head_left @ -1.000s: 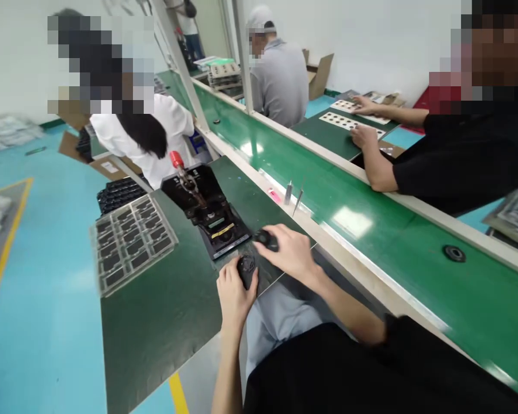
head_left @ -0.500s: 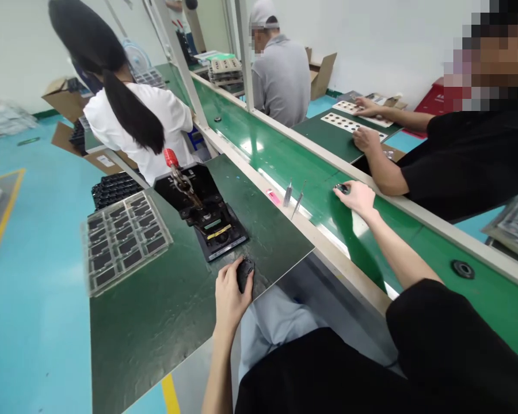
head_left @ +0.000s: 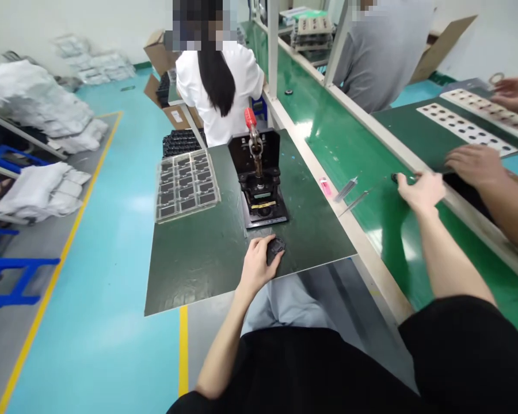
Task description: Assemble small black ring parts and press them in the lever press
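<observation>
My left hand has its fingers curled round a dark round part on the green table, near its front edge. Over the green conveyor, my right hand pinches a small black part between thumb and fingers. Behind my left hand stands a black clamp fixture with a red handle and a yellow strip across its lower part. A clear tray with dark flat pieces lies at the table's back left.
Thin metal tools and a pink item lie along the conveyor's near rail. A co-worker's hands are close beyond my right hand, by white strips with dark discs. A person in white sits behind the table.
The view has swung left, so the table and fixture appear further right. Both my hands keep their grips, my right hand still over the conveyor.
</observation>
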A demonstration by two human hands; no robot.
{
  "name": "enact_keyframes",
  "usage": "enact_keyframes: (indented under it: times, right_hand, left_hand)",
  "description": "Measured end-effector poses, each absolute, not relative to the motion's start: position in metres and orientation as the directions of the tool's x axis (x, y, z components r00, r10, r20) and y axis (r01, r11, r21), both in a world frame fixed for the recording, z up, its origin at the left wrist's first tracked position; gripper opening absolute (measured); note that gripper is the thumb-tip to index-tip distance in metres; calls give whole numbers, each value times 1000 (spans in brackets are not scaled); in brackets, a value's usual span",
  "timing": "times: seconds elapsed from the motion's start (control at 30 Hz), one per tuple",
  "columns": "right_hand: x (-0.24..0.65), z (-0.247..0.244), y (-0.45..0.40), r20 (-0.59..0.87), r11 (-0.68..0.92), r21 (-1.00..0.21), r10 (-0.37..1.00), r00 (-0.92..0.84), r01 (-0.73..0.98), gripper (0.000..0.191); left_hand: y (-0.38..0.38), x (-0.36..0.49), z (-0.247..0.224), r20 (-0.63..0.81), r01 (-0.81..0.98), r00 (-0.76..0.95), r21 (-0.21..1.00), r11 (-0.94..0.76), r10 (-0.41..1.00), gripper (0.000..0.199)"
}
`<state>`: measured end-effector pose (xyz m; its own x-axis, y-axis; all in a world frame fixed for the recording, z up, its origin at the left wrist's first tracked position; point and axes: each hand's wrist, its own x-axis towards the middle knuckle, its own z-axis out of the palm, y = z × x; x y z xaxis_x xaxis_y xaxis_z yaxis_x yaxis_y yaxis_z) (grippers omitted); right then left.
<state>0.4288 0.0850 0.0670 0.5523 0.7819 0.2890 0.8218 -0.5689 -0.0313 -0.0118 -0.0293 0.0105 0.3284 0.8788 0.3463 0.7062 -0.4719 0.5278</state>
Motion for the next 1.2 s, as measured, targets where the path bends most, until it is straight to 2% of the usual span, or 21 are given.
enact_keyframes:
  times: [0.07, 0.13, 0.2, 0.27, 0.33, 0.37, 0.47, 0.57, 0.7, 0.83, 1.0, 1.2]
  right_hand:
    - [421, 74, 62, 226, -621, -186, 727, 649, 761, 42]
    - [411, 78, 30, 235, -566, -299, 737, 634, 768, 40]
    - [396, 78, -9, 353, -445, -358, 749, 561, 821, 41]
    - [374, 76, -51, 520, -328, -374, 700, 489, 867, 43]
    - [344, 72, -88, 615, -327, -370, 616, 493, 870, 48]
    - [326, 70, -103, 611, -317, -416, 597, 520, 853, 47]
    - [275, 61, -122, 439, -145, -713, 671, 598, 686, 43]
    - [232, 52, -98, 282, -7, -875, 806, 520, 484, 46]
    - [192, 47, -26, 248, 139, -927, 924, 290, 349, 49]
    - [163, 44, 41, 301, 248, -912, 946, 122, 328, 52]
    - [150, 37, 74, 371, 330, -871, 927, 50, 364, 49]
    - [151, 34, 75, 354, 310, -848, 935, 23, 430, 43]
  left_hand:
    - [-30, -11, 10, 346, 700, 324, 539, -469, 881, 41]
    - [-30, -11, 10, 341, 693, 319, 553, -463, 884, 40]
    - [-30, -13, 11, 323, 679, 314, 581, -449, 893, 41]
    - [-29, -14, 12, 294, 647, 323, 625, -437, 899, 45]
    - [-29, -15, 14, 283, 615, 321, 663, -426, 904, 49]
    - [-29, -15, 15, 288, 607, 306, 675, -419, 908, 50]
    - [-31, -10, 15, 317, 618, 271, 667, -417, 909, 48]
    - [-33, -5, 14, 330, 654, 300, 612, -445, 895, 44]
    - [-35, -6, 12, 344, 696, 280, 571, -436, 896, 39]
    - [-37, -11, 10, 342, 695, 243, 592, -408, 908, 39]
    - [-38, -11, 10, 337, 692, 265, 585, -422, 903, 37]
    - [-37, -9, 9, 338, 687, 287, 580, -438, 896, 35]
